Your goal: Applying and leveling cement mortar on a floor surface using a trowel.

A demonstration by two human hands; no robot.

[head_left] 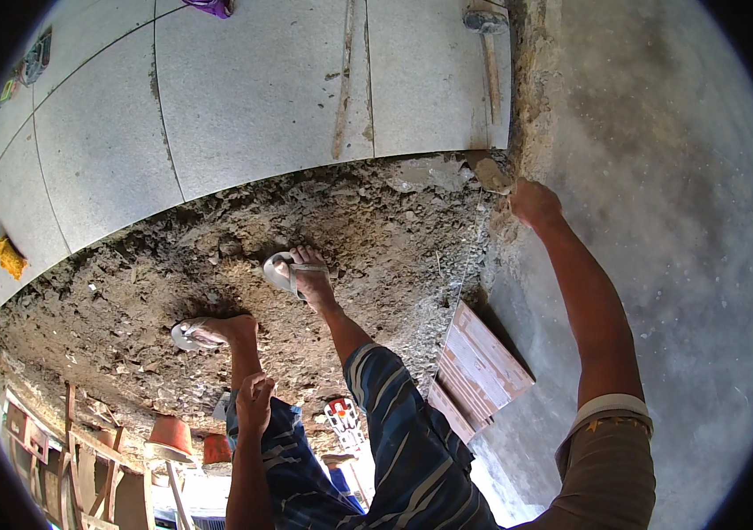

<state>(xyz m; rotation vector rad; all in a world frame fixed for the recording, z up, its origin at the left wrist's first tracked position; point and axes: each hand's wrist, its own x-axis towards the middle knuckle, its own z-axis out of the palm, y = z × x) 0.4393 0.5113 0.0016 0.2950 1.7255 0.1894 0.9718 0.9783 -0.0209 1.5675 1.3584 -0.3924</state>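
My right hand (536,203) is closed around the handle of a trowel, beside the grey wall. The trowel's mortar-smeared blade (490,175) lies at the corner where the wall, the edge of the pale floor tiles (262,88) and the rough ground (376,230) meet. Over my thigh, my left hand (255,402) has its fingers curled in; whatever they may hold is hidden. On the tile above the trowel rests a mallet (486,25) with a dark head and a wooden handle.
Along the right runs a smooth grey wall (659,203), with a wooden board (482,362) leaning at its foot. A thin wooden strip (344,88) lies across the tiles. Orange buckets (171,437) and a wooden frame (76,459) stand at lower left. A yellow crumpled bag-like thing (11,258) lies far left.
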